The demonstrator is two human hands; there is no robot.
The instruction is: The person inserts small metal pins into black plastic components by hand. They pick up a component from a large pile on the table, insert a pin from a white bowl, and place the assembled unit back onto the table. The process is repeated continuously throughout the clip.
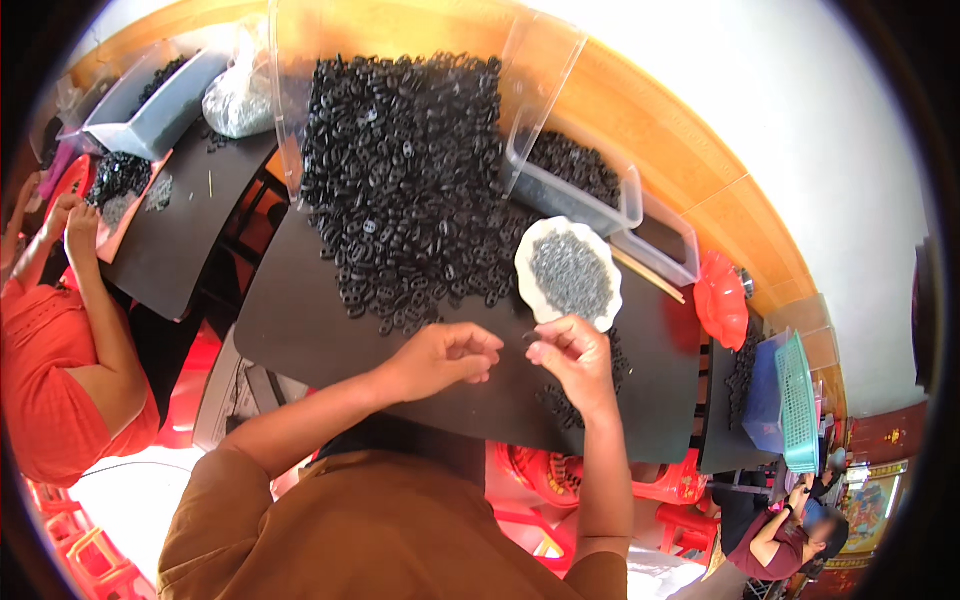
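Right now I see my left hand point(445, 358) and right hand point(572, 352) pinched on a small dark piece point(525, 340) between them, just nearer than the white dish point(533, 285), toward the black board's point(300, 330) near edge.

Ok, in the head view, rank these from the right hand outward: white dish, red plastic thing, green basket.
From the right hand:
1. White dish of small grey parts, just above it.
2. Red plastic thing, to the right at the board's edge.
3. Green basket, farthest right.
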